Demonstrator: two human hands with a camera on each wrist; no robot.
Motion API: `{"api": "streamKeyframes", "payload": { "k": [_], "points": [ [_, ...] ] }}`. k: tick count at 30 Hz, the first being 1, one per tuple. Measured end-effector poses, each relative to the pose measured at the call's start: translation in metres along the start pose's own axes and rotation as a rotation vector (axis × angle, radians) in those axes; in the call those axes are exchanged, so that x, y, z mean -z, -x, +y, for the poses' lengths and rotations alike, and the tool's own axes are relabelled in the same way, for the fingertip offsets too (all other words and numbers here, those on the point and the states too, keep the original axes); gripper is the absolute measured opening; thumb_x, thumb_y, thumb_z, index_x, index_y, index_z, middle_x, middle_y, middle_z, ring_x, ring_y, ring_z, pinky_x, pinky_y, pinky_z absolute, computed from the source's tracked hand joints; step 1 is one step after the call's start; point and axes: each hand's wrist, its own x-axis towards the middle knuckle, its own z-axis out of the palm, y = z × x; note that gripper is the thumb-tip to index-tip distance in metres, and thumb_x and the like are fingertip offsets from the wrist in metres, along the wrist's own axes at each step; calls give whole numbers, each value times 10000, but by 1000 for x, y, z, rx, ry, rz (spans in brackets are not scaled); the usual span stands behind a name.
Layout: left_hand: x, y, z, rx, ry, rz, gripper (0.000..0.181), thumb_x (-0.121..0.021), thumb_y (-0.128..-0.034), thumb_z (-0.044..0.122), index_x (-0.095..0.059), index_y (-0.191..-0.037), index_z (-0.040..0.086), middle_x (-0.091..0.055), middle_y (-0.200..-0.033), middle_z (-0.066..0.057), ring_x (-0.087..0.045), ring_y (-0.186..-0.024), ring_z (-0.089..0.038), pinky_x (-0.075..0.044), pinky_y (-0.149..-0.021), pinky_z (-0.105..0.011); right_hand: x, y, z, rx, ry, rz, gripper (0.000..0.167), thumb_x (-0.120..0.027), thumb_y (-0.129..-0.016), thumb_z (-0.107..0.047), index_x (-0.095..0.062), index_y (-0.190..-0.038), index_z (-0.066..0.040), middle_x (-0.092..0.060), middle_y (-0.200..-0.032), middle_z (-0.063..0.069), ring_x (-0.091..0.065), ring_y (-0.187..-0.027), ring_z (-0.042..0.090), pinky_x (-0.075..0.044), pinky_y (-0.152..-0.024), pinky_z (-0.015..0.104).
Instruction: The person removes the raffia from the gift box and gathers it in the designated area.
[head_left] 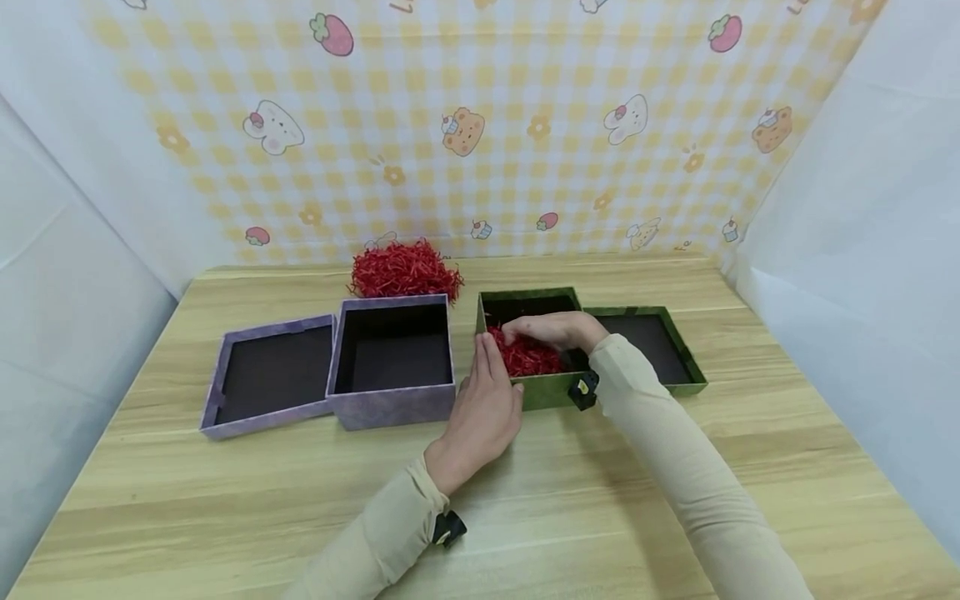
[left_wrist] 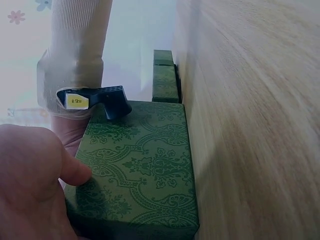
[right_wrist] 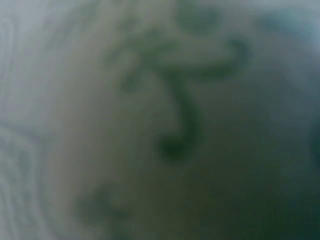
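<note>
A green patterned box (head_left: 555, 395) stands open with red shredded paper (head_left: 531, 360) inside it. My left hand (head_left: 483, 421) rests at its front left corner, the fingers fairly straight along the left side. In the left wrist view, that thumb (left_wrist: 75, 172) touches the box's patterned front wall (left_wrist: 145, 165). My right hand (head_left: 555, 328) reaches over the right side into the box, its fingers bent down onto the shreds. The paper and the hand itself hide those fingertips. In the right wrist view only blurred green pattern (right_wrist: 185, 115) shows, very close.
Right of the green box lies its green lid (head_left: 686, 354), inner side up. A purple box (head_left: 393, 407) with a dark inside stands to the left, beside a purple lid (head_left: 262, 423). Behind the purple box is a heap of red shredded paper (head_left: 405, 271). Patterned cloth (head_left: 495, 167) hangs behind the table.
</note>
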Motion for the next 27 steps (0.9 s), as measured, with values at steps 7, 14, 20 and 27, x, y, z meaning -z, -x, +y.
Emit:
{"api": "streamKeyframes", "payload": {
  "k": [7,14,20,27],
  "points": [
    [1,0,1,1,-6,0,716,-416,-992,262,13,-1438,-100,47,-1500,-265,-68,-1383,-315,-365,-974,-486,0,0,-1,-46,13,-73,426,-446,-902,-317,-515,-1257,-93,-286,-1467,84,-201,-1350,287,-204,-1055,501],
    [1,1,1,-21,-22,13,714,-411,-996,267,12,-1436,-103,32,-1499,-273,-80,-1384,-307,-388,-946,-487,-3,-1,-3,-113,83,-95,848,-618,-840,-355,-165,-1483,-36,-147,-1523,140,-162,-1377,290,-226,-1078,443],
    [1,1,1,-8,-24,2,718,-410,-995,268,22,-1438,-96,28,-1502,-271,-77,-1385,-302,-380,-957,-491,-5,-3,-4,-101,164,-100,873,-628,-842,-375,-152,-1480,-17,-142,-1526,136,-165,-1377,288,-239,-1076,422],
    [1,1,0,-8,-30,-2,715,-408,-997,268,20,-1440,-95,18,-1501,-277,-81,-1384,-309,-384,-955,-491,-7,-7,-5,-100,208,-108,864,-640,-844,-356,-156,-1485,-40,-156,-1523,128,-169,-1377,266,-238,-1077,414]
  ]
}}
